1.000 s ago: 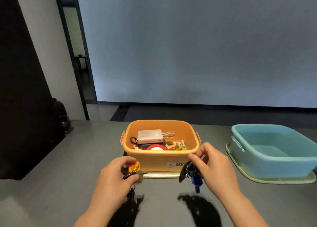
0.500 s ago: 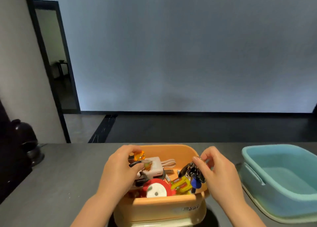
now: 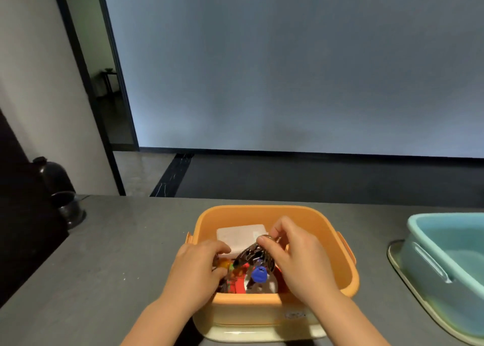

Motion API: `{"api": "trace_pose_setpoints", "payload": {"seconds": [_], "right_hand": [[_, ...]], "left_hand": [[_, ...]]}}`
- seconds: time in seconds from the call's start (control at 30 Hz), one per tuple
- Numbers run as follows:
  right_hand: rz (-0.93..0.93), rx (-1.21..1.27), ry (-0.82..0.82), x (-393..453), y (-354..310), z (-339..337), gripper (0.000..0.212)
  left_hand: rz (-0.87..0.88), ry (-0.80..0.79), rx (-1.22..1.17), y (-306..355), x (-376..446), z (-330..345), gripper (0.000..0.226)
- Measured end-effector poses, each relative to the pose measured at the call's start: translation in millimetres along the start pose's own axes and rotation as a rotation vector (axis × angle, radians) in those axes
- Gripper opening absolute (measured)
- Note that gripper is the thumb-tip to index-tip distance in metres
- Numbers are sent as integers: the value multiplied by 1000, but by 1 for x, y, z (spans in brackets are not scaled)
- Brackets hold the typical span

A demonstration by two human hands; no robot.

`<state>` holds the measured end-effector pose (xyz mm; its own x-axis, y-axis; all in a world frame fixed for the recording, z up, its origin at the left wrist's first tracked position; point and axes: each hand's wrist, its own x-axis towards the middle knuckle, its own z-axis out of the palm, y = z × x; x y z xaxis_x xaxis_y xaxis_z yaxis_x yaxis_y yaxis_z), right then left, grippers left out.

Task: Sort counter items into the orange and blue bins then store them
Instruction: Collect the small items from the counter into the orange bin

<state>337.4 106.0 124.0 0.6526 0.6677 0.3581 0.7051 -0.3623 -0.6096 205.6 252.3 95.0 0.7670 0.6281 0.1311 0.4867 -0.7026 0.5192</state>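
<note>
Whereas a second ago both hands worked on the desk (image 3: 104, 254) in front of the orange bin (image 3: 337, 256), and half a second ago they hung level with its rim, both now reach down inside its walls. Right hand (image 3: 293, 254): fingers and thumb pinch the ring of a bunch of keys (image 3: 251, 254), whose dark blades fan downward from the fingertips; a blue tag (image 3: 259, 273) hangs at the lowest point, just above the contents. Left hand (image 3: 195, 264): fingers curled round a small orange-and-dark object (image 3: 225, 263), too blurred to name, held low at the side of the bin nearest that hand. Beyond the fingers of both hands lies a pale flat device (image 3: 241, 237), while a red-and-white round item (image 3: 242, 284) shows beneath the keys. Well off to the far side of the right hand stands the blue bin (image 3: 445, 264), with nothing visible in the part that shows. Beyond the left hand, at the desk's edge, sits a dark pot (image 3: 56, 180).

Interpretation: the change marks the carry giving way to the deposit, neither object being released yet. Once both are let go, the sorting into the orange bin would appear largely done, with storage of the bins remaining.
</note>
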Motion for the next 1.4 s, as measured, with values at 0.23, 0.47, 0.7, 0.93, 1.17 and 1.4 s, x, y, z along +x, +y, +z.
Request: {"api": "trace_pose_setpoints", "payload": {"seconds": [0.23, 0.47, 0.7, 0.93, 1.17, 1.4], "right_hand": [[-24, -52, -91, -4, 1, 17, 24], [31, -140, -301, -5, 10, 51, 16], [1, -181, -187, -18, 8, 41, 10], [-80, -240, -182, -77, 7, -4, 24], [98, -422, -143, -151, 12, -73, 38], [634, -519, 76, -307, 18, -125, 43]], "left_hand": [[-25, 168, -121, -8, -25, 6, 29], [22, 233, -170, -2, -48, 14, 20], [20, 195, -115, 8, -69, 6, 17], [43, 139, -68, 30, -98, 1, 19], [227, -24, -38, 66, -120, 19, 25], [666, -318, 29, 131, -146, 67, 28]]}}
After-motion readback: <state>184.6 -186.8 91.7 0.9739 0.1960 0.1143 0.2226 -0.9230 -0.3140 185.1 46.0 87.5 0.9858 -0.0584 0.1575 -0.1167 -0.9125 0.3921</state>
